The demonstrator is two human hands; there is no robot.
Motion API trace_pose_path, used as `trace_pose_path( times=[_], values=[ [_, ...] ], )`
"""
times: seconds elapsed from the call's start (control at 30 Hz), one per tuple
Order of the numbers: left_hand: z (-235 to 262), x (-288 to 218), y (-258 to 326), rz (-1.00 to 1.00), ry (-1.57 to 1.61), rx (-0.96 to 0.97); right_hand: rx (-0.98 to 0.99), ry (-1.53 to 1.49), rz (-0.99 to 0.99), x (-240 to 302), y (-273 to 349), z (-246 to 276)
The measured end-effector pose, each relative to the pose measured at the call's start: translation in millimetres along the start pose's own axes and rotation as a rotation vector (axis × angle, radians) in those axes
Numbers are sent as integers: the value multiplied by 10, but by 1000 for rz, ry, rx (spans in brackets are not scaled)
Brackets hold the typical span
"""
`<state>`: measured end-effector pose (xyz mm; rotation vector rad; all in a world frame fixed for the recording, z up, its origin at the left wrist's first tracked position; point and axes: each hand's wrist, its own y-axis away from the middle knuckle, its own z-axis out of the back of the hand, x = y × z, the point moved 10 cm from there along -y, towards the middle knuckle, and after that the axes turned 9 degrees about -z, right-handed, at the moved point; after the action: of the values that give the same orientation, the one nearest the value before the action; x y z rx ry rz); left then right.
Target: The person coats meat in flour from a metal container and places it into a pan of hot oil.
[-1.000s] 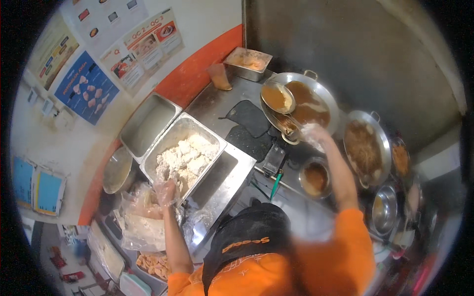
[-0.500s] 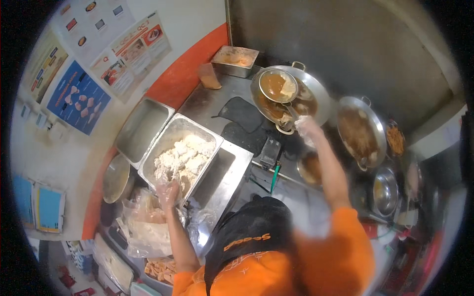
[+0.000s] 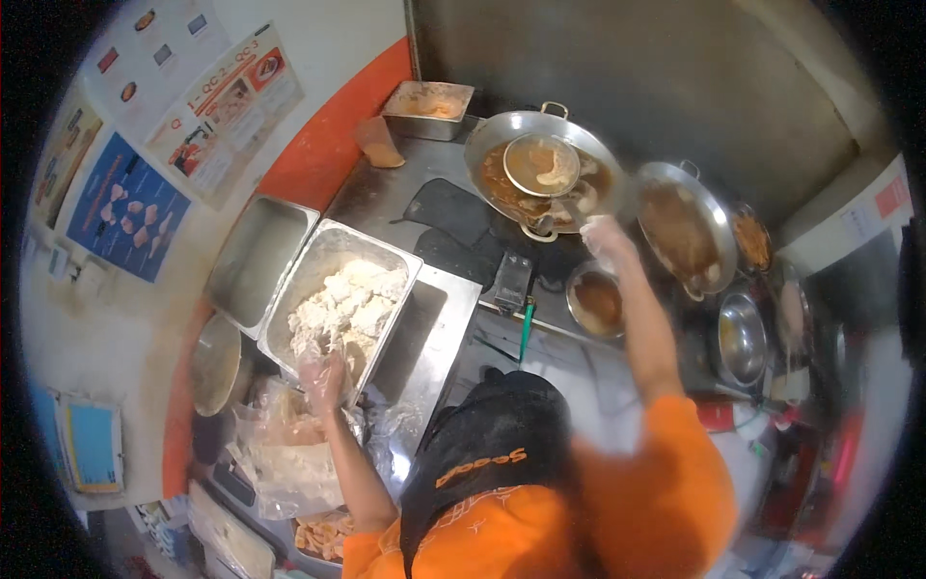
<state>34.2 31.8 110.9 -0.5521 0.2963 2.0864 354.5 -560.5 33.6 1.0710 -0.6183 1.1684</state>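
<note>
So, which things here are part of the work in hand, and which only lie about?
In use:
left hand at the tray of floured pieces
right hand holding the skimmer over the wok of oil

Lying about:
empty steel tray
green-handled tool
wall posters

Cramped kitchen corner, dimly lit, with a pale wall [image 3: 116, 318] on the left carrying a broad orange stripe [image 3: 318, 145] and several posters [image 3: 130, 207] of food pictures. Behind the cooking area, a dull grey metal backsplash [image 3: 675, 87], smeared and stained, rising above a steel counter [image 3: 386, 188] darkened with grease. To the far left, low down, a small blue-screened scale [image 3: 94, 444] against the wall.
</note>
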Motion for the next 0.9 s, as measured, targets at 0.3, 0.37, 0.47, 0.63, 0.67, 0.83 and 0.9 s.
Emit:
trace_pose_path(
  times=[0.3,0.37,0.47,0.63,0.67,0.83,0.9],
  values=[
    [-405,147,-63,-148,237,23,-95,-72,28,-837,408,530],
    [-84,-207,71,-153,295,18,-152,247,-30,-595,877,488],
    [41,-442,116,-118,271,-50,-288,538,-111,-69,1828,622],
    [53,-447,199,-120,676,-174,-459,539,-209,-408,2733,875],
    [42,-379,181,-98,659,-155,-507,634,-205,-498,2836,877],
    [-80,15,31,-424,277,-287,-750,832,-32,-1383,3174,652],
    [-117,11,33,-464,238,-335,-840,934,89,-1814,3221,425]
  ],
)
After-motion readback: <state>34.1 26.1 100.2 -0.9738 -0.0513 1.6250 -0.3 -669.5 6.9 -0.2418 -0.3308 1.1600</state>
